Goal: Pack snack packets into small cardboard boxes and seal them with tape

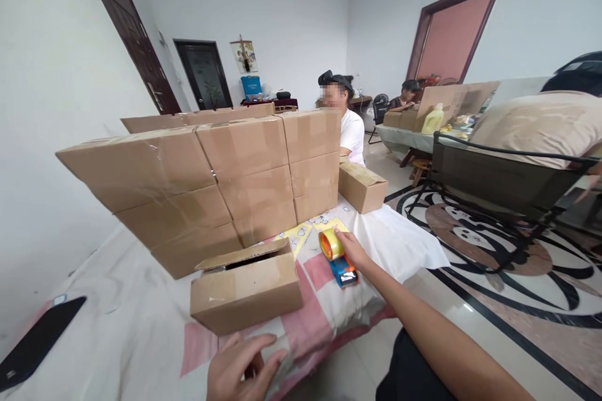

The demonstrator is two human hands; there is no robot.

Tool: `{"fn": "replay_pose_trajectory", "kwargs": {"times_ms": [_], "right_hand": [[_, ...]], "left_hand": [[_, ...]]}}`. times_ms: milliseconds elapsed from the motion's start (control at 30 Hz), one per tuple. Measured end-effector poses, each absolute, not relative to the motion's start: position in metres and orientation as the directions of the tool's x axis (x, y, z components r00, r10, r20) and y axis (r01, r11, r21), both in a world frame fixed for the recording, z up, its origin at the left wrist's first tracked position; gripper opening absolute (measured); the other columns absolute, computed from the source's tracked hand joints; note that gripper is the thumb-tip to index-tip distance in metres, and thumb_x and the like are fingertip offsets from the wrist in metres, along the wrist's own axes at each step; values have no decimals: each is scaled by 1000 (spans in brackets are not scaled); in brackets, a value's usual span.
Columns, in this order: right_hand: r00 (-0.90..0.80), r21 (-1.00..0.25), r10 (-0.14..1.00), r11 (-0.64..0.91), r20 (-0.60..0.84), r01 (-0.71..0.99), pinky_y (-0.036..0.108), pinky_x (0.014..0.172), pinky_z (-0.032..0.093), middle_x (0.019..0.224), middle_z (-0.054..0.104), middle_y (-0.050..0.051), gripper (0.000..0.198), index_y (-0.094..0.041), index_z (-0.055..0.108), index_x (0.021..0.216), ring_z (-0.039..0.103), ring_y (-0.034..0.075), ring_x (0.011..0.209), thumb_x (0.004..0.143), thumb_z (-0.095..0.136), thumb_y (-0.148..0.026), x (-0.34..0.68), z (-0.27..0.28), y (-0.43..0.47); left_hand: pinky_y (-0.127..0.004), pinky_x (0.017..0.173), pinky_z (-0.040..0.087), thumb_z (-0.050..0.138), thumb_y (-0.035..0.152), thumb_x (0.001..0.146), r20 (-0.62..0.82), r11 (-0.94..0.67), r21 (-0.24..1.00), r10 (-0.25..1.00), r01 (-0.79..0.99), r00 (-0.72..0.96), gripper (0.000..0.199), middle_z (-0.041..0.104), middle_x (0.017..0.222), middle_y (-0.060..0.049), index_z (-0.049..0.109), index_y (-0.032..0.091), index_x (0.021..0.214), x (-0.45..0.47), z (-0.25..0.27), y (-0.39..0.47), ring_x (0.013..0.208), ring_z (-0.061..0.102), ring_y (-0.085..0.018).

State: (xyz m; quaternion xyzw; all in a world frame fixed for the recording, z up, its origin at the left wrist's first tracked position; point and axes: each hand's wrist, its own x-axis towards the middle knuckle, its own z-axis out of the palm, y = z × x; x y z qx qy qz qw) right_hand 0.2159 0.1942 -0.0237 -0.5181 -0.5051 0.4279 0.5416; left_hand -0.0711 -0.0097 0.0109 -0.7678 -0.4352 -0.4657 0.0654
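A small cardboard box [247,291] lies on the cloth-covered table right in front of me, its top flap slightly raised along a dark gap. Just on the near side of it is my left hand [244,366], fingers curved and apart with nothing in them. My right hand [350,247] is at a tape dispenser [345,272], blue and orange with a yellow roll of tape on it, to the right of the box. The fingers close on the roll's side; the dispenser is at the tabletop, and whether it touches the cloth I cannot tell.
Behind the box stands a stacked wall of taped cartons [254,169]. Another carton [363,185] lies to its right, near a person in a white shirt [352,135]. A black phone-like slab [40,341] rests at far left. A folding chair [498,182] stands right.
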Motion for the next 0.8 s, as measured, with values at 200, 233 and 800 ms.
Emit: {"fn": "replay_pose_trajectory", "kwargs": {"times_ms": [200, 233, 800], "right_hand": [[342, -917, 857, 316, 386, 243, 29, 69, 39, 73, 47, -4, 39, -23, 48, 78, 44, 16, 72, 80, 67, -57, 218, 16, 170], [316, -876, 824, 394, 471, 278, 30, 72, 40, 78, 49, -3, 34, -23, 49, 81, 46, 17, 76, 82, 68, -51, 212, 24, 159], [-343, -212, 185, 976, 921, -44, 39, 76, 56, 94, 73, 8, 20, -23, 59, 113, 67, 21, 86, 94, 63, -19, 88, 68, 57]], "left_hand": [[-21, 50, 48, 65, 57, 89, 611, -390, 623, 784, 678, -110, 40, 56, 49, 3, 76, 20, 78, -81, 26, -20, 44, 54, -11], [-21, 47, 46, 65, 60, 88, 580, -360, 663, 801, 657, -146, 43, 56, 48, 3, 77, 20, 78, -83, 28, -21, 43, 54, -12], [-18, 41, 37, 73, 52, 80, 562, -376, 731, 805, 570, -190, 34, 49, 44, 5, 76, 19, 74, -85, 41, -12, 40, 46, -9]]}}
